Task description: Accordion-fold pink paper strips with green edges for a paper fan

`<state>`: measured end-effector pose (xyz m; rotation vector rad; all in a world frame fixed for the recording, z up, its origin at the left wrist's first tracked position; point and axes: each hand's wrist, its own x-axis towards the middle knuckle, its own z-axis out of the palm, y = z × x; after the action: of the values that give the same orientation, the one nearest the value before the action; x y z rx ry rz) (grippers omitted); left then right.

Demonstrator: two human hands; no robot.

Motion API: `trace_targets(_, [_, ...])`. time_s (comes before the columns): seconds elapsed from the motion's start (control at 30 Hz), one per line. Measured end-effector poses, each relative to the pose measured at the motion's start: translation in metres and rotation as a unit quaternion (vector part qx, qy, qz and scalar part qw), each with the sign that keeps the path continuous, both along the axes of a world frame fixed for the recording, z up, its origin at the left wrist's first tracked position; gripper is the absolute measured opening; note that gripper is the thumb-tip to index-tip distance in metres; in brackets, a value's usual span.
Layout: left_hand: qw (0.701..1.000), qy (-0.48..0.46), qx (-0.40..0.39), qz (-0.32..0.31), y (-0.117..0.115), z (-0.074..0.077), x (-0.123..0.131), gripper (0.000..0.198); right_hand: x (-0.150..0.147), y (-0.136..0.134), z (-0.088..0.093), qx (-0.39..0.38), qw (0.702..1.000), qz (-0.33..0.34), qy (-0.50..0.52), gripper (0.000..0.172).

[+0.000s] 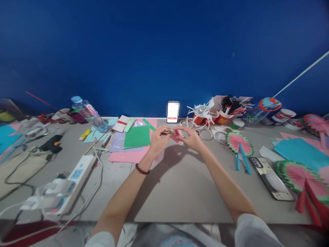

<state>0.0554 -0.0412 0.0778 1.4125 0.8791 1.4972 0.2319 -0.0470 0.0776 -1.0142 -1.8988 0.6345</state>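
Between my two hands, above the middle of the table, is a small piece of folded pink paper (177, 136) with green at its edge. My left hand (160, 137) has thumb and fingers pinched at the paper's left side. On the other side my right hand (189, 137) curls over it, thumb and fingers closing on the right edge. My fingers partly cover the paper, so its full shape is hidden. To the left of my left hand lies a stack of green paper (136, 137) over pink sheets (125, 157). A lit phone (172, 112) leans upright against the wall behind my hands.
On the right are finished-looking pink and green paper fans (240, 144), a phone (269, 178) with a white mouse (276, 181) on it, and cups (223, 118) of tools. Leftward stand a power strip (79, 176) with cables, a tilted water bottle (89, 113) and a glue gun (52, 144).
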Motion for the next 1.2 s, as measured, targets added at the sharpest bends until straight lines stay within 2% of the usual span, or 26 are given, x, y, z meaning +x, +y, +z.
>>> trace_targets(0.17, [0.999, 0.029, 0.013, -0.039, -0.009, 0.01, 0.002, 0.004, -0.004, 0.004, -0.014, 0.005, 1.0, -0.022, 0.007, 0.024])
trace_targets(0.3, [0.999, 0.012, 0.0, -0.04, -0.013, 0.014, 0.004, 0.01, -0.006, 0.007, -0.022, -0.011, 0.999, -0.023, 0.04, 0.021])
trace_targets(0.53, [0.995, 0.066, 0.074, -0.022, -0.014, 0.009, 0.004, 0.01, -0.009, 0.004, -0.019, -0.041, 0.998, 0.016, 0.042, 0.029])
trace_targets(0.73, [0.989, 0.097, 0.109, -0.008, -0.016, 0.008, 0.004, 0.009, -0.01, 0.004, -0.018, -0.015, 0.999, 0.021, 0.045, 0.028])
trace_targets(1.0, [0.957, 0.184, 0.22, 0.036, -0.017, 0.005, 0.003, 0.007, -0.01, 0.005, -0.021, -0.007, 0.999, 0.027, 0.035, 0.021])
trace_targets(1.2, [0.933, 0.211, 0.285, 0.063, -0.015, 0.004, 0.002, 0.005, -0.011, 0.003, -0.021, -0.027, 0.998, 0.029, 0.039, 0.02])
